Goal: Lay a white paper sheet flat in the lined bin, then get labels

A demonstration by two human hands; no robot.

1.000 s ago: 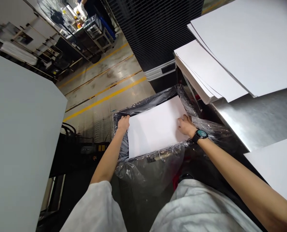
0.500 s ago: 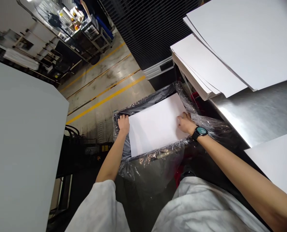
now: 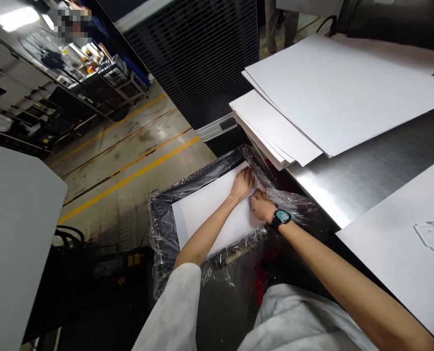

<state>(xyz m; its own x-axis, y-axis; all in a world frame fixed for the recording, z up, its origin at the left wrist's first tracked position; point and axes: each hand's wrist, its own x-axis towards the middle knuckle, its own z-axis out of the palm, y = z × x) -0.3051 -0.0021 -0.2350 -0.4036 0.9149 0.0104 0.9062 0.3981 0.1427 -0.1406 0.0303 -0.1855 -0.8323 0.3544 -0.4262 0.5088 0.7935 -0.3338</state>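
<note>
A white sheet (image 3: 198,207), paper or thin board, lies inside a dark bin lined with clear plastic film (image 3: 161,222). My left hand (image 3: 243,183) reaches across the sheet to its right end, fingers curled down at the edge. Close beside it, my right hand (image 3: 262,205) is closed at the same end, a black watch (image 3: 281,217) on its wrist. Both hands seem to grip the sheet there, though the fingertips are partly hidden. Crumpled film hangs over the bin's rim near my right hand.
Stacked white sheets (image 3: 333,97) lie on a metal table (image 3: 322,187) at right; another sheet (image 3: 395,234) with a printed drawing is nearer. A black ribbed panel (image 3: 202,63) stands behind the bin, a pale grey panel (image 3: 15,234) at left. People stand in the background.
My left hand has left the sheet's left edge and moved right, beside my right hand. The camera view has shifted, showing more of the table. My right hand stays at the sheet's right end.
</note>
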